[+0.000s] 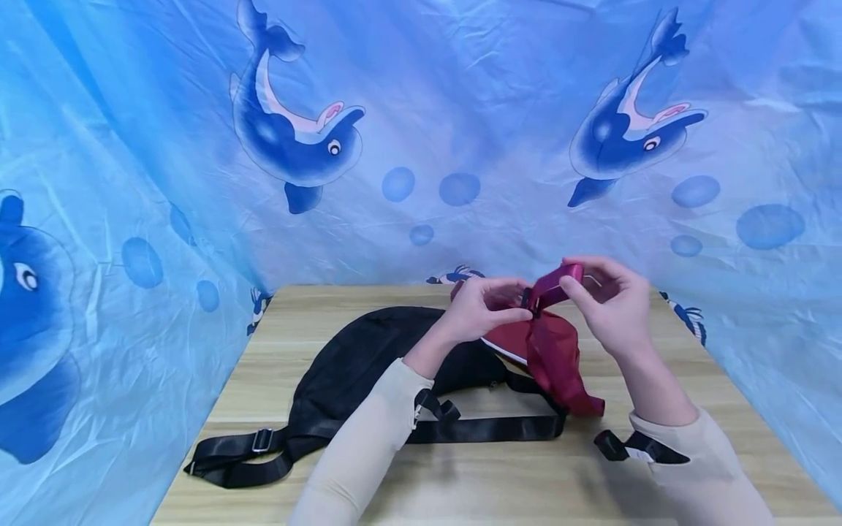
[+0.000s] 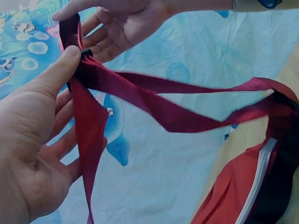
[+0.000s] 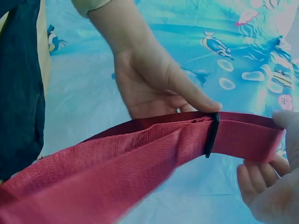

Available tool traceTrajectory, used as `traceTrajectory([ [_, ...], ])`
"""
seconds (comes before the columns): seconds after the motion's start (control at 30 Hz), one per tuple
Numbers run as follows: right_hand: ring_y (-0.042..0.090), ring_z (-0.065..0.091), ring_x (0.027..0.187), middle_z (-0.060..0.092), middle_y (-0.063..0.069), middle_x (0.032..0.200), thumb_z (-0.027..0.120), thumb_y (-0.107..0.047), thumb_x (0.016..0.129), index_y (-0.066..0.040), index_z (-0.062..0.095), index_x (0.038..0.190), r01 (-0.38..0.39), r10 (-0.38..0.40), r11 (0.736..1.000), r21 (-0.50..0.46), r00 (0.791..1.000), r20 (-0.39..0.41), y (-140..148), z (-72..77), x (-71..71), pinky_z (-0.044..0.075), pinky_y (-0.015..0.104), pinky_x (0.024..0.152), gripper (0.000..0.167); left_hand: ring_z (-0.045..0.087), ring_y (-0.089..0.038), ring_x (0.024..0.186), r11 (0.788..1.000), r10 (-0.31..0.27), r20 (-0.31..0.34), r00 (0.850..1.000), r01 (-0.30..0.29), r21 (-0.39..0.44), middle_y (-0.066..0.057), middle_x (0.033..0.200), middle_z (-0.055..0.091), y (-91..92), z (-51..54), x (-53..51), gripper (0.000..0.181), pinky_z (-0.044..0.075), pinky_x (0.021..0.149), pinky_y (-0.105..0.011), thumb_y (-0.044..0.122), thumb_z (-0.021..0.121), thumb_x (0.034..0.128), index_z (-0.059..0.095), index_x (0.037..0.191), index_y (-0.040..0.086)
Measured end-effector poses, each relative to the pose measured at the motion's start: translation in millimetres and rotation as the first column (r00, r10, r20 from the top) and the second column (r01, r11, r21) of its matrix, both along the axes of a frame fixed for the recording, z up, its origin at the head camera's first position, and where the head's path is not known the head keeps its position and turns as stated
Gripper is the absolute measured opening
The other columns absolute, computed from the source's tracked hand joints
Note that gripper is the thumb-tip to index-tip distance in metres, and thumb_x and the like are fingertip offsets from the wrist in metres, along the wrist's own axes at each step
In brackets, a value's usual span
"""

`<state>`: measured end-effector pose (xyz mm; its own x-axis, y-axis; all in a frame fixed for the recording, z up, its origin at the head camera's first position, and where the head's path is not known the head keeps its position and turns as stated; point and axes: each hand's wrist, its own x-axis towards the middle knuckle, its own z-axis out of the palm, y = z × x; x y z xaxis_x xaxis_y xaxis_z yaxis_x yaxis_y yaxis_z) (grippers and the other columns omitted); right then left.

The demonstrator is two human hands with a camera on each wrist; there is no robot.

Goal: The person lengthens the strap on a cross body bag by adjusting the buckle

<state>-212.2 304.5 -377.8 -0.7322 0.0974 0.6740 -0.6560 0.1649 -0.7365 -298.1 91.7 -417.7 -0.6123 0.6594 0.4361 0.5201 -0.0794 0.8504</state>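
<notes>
A dark red webbing strap (image 1: 552, 290) is held up above the table between both hands. My left hand (image 1: 475, 310) pinches it at a black slider buckle (image 3: 212, 135), thumb against the buckle's edge. My right hand (image 1: 615, 303) holds the folded loop end of the strap between thumb and fingers. In the left wrist view, lengths of strap run from the buckle to a red bag (image 2: 231, 186) with a white edge, and one piece hangs down. The red bag lies partly behind a black crescent-shaped bag (image 1: 368, 358), and my left hand and forearm cover part of both.
The black bag's strap (image 1: 480, 429) runs along the table's front, with a metal adjuster (image 1: 262, 440) at its left end. Black straps (image 1: 437, 407) are fastened at both cuffs. A blue dolphin-print curtain (image 1: 421, 146) surrounds the wooden table (image 1: 460, 489).
</notes>
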Motion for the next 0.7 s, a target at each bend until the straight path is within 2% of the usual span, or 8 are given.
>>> traceTrajectory([
  [0.13, 0.007, 0.074, 0.086, 0.079, -0.008, 0.1, 0.079, 0.013, 0.086, 0.008, 0.073, 0.121, 0.034, -0.043, 0.991, 0.13, 0.997, 0.066, -1.3, -1.4, 0.5, 0.06, 0.015, 0.079, 0.036, 0.076, -0.031, 0.108, 0.999, 0.001, -0.007, 1.0, -0.001, 0.038, -0.018, 0.115, 0.078, 2.8, -0.7, 2.0, 0.038, 0.062, 0.102, -0.047, 0.009, 0.082, 0.0941, 0.072, 0.13, 0.005],
  [0.23, 0.007, 0.075, 0.082, 0.08, -0.007, 0.096, 0.077, 0.018, 0.084, 0.013, 0.072, 0.115, 0.007, -0.01, 0.996, 0.086, 0.999, 0.036, -0.2, -2.8, 1.0, 0.061, 0.016, 0.08, 0.032, 0.076, -0.026, 0.11, 0.998, -0.001, -0.028, 1.0, 0.002, 0.056, -0.016, 0.118, 0.077, 5.3, -1.7, 4.1, 0.038, 0.06, 0.104, -0.05, 0.009, 0.083, 0.0931, 0.072, 0.13, 0.006],
  [0.3, 0.007, 0.076, 0.083, 0.081, -0.005, 0.095, 0.074, 0.021, 0.084, 0.017, 0.072, 0.112, -0.027, 0.027, 1.0, 0.016, 1.0, -0.016, 1.8, -2.4, 1.3, 0.062, 0.016, 0.08, 0.029, 0.076, -0.018, 0.11, 0.998, -0.003, -0.037, 0.999, 0.005, 0.061, -0.014, 0.12, 0.077, 7.2, -2.2, 4.3, 0.04, 0.06, 0.104, -0.048, 0.009, 0.084, 0.0924, 0.072, 0.13, 0.006],
  [0.4, 0.007, 0.077, 0.084, 0.081, -0.002, 0.095, 0.07, 0.021, 0.087, 0.016, 0.072, 0.111, -0.066, 0.06, 0.995, -0.07, 0.995, -0.078, 4.1, -1.3, 2.8, 0.062, 0.016, 0.078, 0.026, 0.074, -0.008, 0.107, 0.999, -0.004, -0.045, 0.999, 0.006, 0.045, -0.014, 0.119, 0.077, 9.0, -2.3, 2.8, 0.041, 0.061, 0.102, -0.044, 0.01, 0.084, 0.0928, 0.072, 0.132, 0.008],
  [0.47, 0.007, 0.077, 0.086, 0.081, 0.0, 0.096, 0.067, 0.021, 0.089, 0.012, 0.074, 0.112, -0.079, 0.068, 0.99, -0.115, 0.993, -0.097, 4.7, -0.1, 3.2, 0.062, 0.016, 0.077, 0.026, 0.074, -0.008, 0.105, 0.999, -0.012, -0.02, 1.0, 0.013, 0.029, -0.016, 0.118, 0.077, 9.7, -0.8, 0.1, 0.04, 0.062, 0.1, -0.041, 0.009, 0.082, 0.0945, 0.071, 0.133, 0.007],
  [0.57, 0.013, 0.078, 0.097, 0.081, 0.008, 0.108, 0.062, 0.023, 0.09, 0.014, 0.07, 0.12, -0.169, 0.152, 0.972, -0.162, 0.982, -0.114, 5.7, 3.9, 1.8, 0.062, 0.018, 0.083, 0.033, 0.072, -0.008, 0.106, 1.0, -0.005, -0.005, 1.0, 0.005, -0.025, -0.016, 0.12, 0.077, 10.1, 3.9, -6.0, 0.038, 0.061, 0.095, -0.034, 0.012, 0.078, 0.0977, 0.07, 0.135, 0.006],
  [0.63, 0.014, 0.077, 0.1, 0.08, 0.01, 0.114, 0.063, 0.023, 0.089, 0.015, 0.067, 0.125, -0.172, 0.164, 0.979, -0.112, 0.984, -0.074, 6.5, 7.6, -0.1, 0.062, 0.019, 0.085, 0.037, 0.07, -0.011, 0.107, 0.998, 0.004, -0.002, 1.0, -0.005, -0.057, -0.014, 0.122, 0.076, 11.0, 7.5, -9.1, 0.037, 0.061, 0.091, -0.029, 0.014, 0.077, 0.0989, 0.07, 0.135, 0.007],
  [0.7, 0.014, 0.076, 0.094, 0.079, 0.005, 0.114, 0.069, 0.019, 0.09, 0.013, 0.067, 0.127, -0.107, 0.107, 0.994, 0.0, 0.994, -0.013, 6.8, 11.4, -1.2, 0.062, 0.018, 0.081, 0.038, 0.069, -0.013, 0.109, 0.996, 0.013, -0.016, 1.0, -0.014, -0.085, -0.012, 0.124, 0.076, 12.8, 10.1, -10.7, 0.038, 0.061, 0.089, -0.027, 0.016, 0.078, 0.0988, 0.07, 0.135, 0.008],
])
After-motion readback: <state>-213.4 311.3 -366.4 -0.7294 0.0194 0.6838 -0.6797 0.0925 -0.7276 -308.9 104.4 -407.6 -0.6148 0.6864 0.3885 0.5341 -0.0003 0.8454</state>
